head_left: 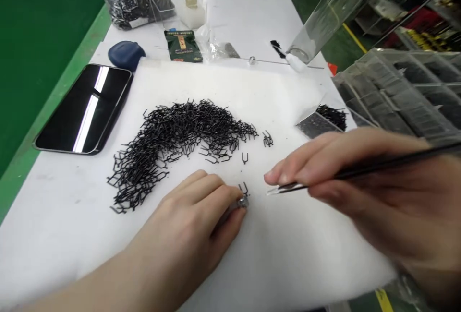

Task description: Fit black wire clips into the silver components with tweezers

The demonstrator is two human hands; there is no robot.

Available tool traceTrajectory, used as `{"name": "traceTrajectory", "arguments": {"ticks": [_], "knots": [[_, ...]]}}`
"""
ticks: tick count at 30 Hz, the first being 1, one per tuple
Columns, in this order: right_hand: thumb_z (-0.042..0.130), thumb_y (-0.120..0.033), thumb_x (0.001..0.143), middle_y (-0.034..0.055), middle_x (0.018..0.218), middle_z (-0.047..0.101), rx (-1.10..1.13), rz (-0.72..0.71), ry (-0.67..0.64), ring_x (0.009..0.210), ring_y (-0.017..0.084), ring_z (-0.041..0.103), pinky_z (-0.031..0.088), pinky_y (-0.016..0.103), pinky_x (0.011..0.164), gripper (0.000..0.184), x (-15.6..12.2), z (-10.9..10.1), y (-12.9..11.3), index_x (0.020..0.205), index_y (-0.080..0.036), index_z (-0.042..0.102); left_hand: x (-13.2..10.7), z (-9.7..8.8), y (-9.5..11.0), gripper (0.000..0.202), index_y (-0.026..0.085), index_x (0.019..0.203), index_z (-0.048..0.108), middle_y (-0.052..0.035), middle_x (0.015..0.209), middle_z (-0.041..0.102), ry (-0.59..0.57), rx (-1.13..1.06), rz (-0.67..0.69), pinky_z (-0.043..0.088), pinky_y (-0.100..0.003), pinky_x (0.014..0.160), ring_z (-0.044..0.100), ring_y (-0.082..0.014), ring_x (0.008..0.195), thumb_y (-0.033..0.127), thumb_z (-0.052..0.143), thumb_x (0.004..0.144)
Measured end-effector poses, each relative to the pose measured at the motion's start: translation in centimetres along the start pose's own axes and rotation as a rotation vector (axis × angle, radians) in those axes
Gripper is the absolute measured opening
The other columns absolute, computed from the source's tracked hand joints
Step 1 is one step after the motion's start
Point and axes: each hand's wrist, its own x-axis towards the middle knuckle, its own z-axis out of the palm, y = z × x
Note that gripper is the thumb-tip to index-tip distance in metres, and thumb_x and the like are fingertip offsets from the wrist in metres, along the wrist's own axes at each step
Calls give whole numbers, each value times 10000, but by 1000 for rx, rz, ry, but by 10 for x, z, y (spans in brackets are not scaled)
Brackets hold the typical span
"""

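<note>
My left hand rests on the white work surface, thumb and forefinger closed on a small metal piece with a round silver end; most of it is hidden in the fingers. To the right, my right hand grips black tweezers like a pen. Their pale, narrow tips point left, a short way from the metal piece. A small black fork-shaped part lies just behind the silver end, and another fork-shaped part lies farther back. Beyond my left hand curves a heap of such black parts.
A phone and dark blue rounded object lie at left. Behind are a plastic bag of black parts, green packet and clear tube. Right are a clear tray and compartment boxes.
</note>
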Motion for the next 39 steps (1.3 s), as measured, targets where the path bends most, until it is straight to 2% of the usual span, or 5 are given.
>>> {"name": "traceTrajectory", "arguments": {"ticks": [3,8,25,31,39], "knots": [[922,-245,1086,-12,1052,945,170,-71,-44,993,214,942,788,307,916,141,-6,17,23,1156,-367,929,-1,-1,2,182,143,1018,839,-24,864,770,3,-2,-9,578,-327,646,728,-204,776,88,705,1128],[925,-227,1066,3,1032,945,97,5,-109,978,244,946,788,329,852,153,0,15,42,1109,-373,938,0,-4,4,170,151,1044,858,-10,870,773,-3,24,-12,530,-310,619,696,-182,751,103,724,1136],[950,-210,1036,-7,1057,956,59,31,-120,1000,216,947,793,273,883,188,-1,14,36,1090,-390,938,1,-7,10,219,138,1011,857,-10,860,753,-21,43,-15,603,-320,703,717,-188,786,100,694,1153],[913,-177,1054,-15,1061,937,72,72,-127,1010,209,941,793,270,907,233,-3,12,38,1092,-406,928,-1,1,7,249,175,970,840,6,830,727,-22,49,-42,636,-327,745,718,-192,783,125,690,1161],[930,-199,1050,9,1053,945,61,62,-119,1003,242,945,804,309,874,198,-5,12,38,1077,-396,933,0,-8,10,202,107,1056,879,-12,867,741,-24,40,-22,594,-334,701,706,-195,795,100,701,1152]]}}
